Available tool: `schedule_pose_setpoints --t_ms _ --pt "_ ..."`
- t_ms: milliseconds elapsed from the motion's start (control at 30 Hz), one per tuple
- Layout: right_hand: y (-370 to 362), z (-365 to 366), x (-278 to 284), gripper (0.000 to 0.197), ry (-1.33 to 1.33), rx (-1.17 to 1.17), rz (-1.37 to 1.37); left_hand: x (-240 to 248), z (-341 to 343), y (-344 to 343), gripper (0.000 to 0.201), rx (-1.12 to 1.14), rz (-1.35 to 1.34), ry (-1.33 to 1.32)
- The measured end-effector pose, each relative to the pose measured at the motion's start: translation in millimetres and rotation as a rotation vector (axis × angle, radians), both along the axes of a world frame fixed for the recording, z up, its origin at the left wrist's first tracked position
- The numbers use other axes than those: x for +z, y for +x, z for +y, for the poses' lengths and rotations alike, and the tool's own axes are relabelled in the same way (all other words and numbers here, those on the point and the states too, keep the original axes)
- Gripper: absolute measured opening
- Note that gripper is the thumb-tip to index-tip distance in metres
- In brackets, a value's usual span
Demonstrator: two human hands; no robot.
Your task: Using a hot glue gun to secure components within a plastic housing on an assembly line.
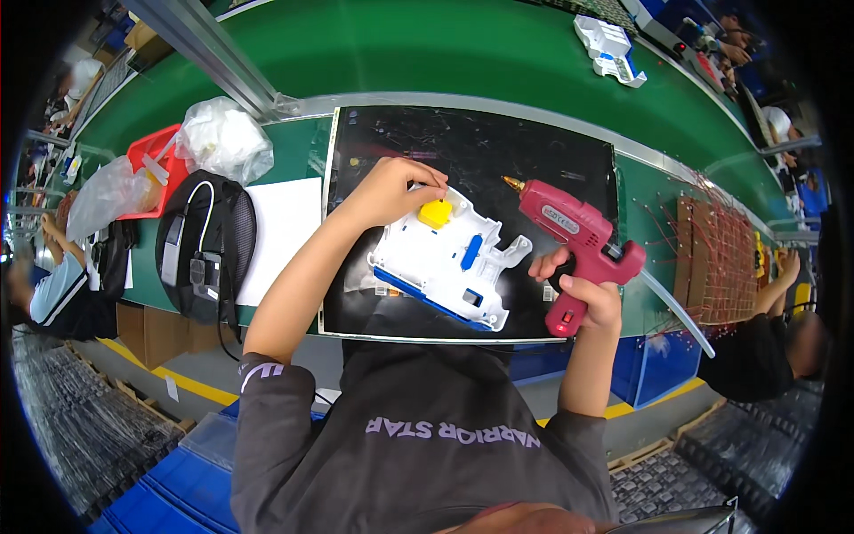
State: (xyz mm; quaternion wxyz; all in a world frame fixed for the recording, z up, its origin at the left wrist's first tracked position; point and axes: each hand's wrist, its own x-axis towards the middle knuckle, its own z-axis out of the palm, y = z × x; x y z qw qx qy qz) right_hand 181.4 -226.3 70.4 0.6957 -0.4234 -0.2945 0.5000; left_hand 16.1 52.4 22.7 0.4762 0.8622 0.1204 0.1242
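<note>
A white plastic housing (436,254) with a blue edge lies open side up on a black mat (569,147). A yellow block (435,213) sits at its upper end, and a blue oblong part (472,252) lies across its middle. My left hand (400,189) is closed at the housing's upper edge, right beside the yellow block, fingertips bent onto the rim. In my right hand (587,298) is a dark red hot glue gun (574,218), gripped by its handle. Its brass nozzle points up and left, over the mat beyond the housing. A whitish glue stick (678,311) trails from its back.
To the left are a black mesh bag-like thing (203,245) with a white cable, white paper (285,240), a red bin (147,196) and plastic bags (222,138). Red-wired parts (725,254) lie right. Another white housing (609,49) rests on the green belt (427,53). Co-workers sit both sides.
</note>
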Motion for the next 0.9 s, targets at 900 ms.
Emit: schedule_pose_setpoints --t_ms 900 --pt "-53 15 12 0.009 -0.431 0.105 -0.660 -27 -47 -29 0.021 0.285 -0.101 -0.615"
